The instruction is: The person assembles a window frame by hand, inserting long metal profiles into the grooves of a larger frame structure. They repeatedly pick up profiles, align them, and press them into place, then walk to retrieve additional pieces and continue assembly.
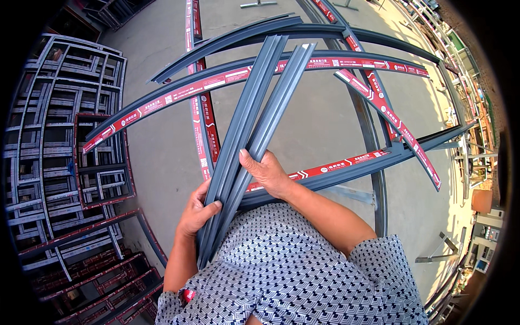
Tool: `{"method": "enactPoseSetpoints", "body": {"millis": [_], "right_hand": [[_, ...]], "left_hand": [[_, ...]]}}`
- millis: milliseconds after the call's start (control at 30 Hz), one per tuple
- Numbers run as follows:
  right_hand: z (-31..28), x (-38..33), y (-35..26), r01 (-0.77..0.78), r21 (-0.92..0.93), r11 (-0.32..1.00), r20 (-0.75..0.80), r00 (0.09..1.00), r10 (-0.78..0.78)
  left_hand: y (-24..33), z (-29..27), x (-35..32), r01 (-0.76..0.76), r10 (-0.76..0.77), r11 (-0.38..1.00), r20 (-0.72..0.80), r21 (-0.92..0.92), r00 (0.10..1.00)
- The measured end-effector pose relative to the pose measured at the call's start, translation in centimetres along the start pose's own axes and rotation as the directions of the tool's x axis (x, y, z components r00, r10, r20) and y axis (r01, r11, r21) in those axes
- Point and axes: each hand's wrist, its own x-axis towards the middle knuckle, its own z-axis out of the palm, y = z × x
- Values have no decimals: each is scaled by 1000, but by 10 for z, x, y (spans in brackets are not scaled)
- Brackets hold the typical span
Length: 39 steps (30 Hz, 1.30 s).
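Left hand [196, 212] is closed near the lower end of the left grey profile [238, 135], thumb pressed on top, fingers mostly hidden underneath. The right grey profile [279, 111] lies alongside, meeting it low down and diverging toward the far ends. Right hand [271, 172] is wrapped round this second piece higher up, thumb across its face; whether its fingers also take in the left piece, cannot tell. Both pieces are in front of the body. Handling, as judged: support both lengths, move the hands together, and mind the far ends, which would swing most. Surroundings: stacked frames [65, 130] at far left; a long red-labelled profile [184, 89] crossing beyond the held pair, a likely snag, contact unclear; a red-labelled rail [336, 169] close by the right forearm; a slanting red-labelled strip [398, 127] farther right, limiting a sideways swing.
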Motion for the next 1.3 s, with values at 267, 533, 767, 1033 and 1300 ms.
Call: {"method": "enactPoseSetpoints", "body": {"millis": [267, 533, 767, 1033, 1300], "right_hand": [[-28, 11, -19, 121, -24, 992, -225, 966, -123], [-47, 24, -176, 480, -227, 847, -336, 778, -531], [-58, 17, -230, 512, -810, 285, 203, 701, -683], [-136, -47, -110, 74, -997, -11, 75, 993, -88], [-184, -54, -71, 97, -995, -35, 91, 985, 149]], "left_hand": [[18, -11, -1, 17, -16, 999, -24, 34, 1000], [14, -57, -22, -53, 83, 987, -200, 150, 976], [-8, -82, -44, -60, 125, 987, -465, 152, 877], [-34, -129, -97, -41, 113, 992, -690, 120, 715], [-43, -128, -127, -69, 137, 990, -727, 122, 673]]}}
